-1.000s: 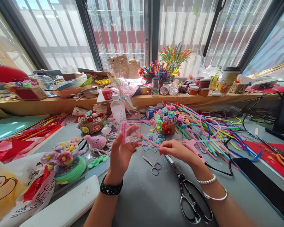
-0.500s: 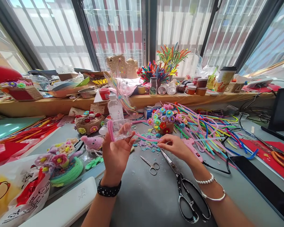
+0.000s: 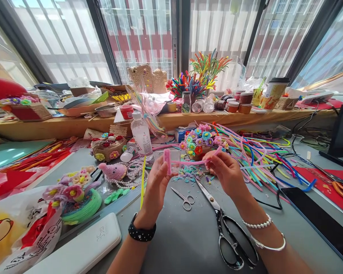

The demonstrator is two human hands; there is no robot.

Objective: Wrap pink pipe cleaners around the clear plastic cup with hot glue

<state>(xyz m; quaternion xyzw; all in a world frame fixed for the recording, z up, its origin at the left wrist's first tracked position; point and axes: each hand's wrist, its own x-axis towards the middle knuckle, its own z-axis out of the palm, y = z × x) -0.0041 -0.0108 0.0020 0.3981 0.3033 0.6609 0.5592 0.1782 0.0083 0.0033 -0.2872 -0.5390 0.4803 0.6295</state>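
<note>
My left hand [image 3: 157,182] is raised above the grey table and pinches a small clear plastic card [image 3: 173,155] with a pink pipe cleaner [image 3: 188,162] wrapped round its left edge. My right hand [image 3: 225,171] pinches the free end of that pink pipe cleaner, which runs taut between the two hands. A yellow pipe cleaner [image 3: 143,180] hangs down beside my left palm. Below the hands lie small scissors [image 3: 185,198] and large black-handled scissors [image 3: 227,232]. Pastel fuzz scraps [image 3: 188,174] litter the table under the hands.
A heap of coloured pipe cleaners [image 3: 254,156] spreads to the right, next to a pink glue gun lead and a dark tablet [image 3: 317,217]. Flower baskets [image 3: 201,142], a water bottle [image 3: 141,135], a pearl string [image 3: 131,171] and a white power bank [image 3: 80,247] lie left and ahead. The windowsill is crowded with jars.
Both hands have risen and moved right and closer together. The pink pipe cleaner is now pulled straight and short between them, and the card has turned.
</note>
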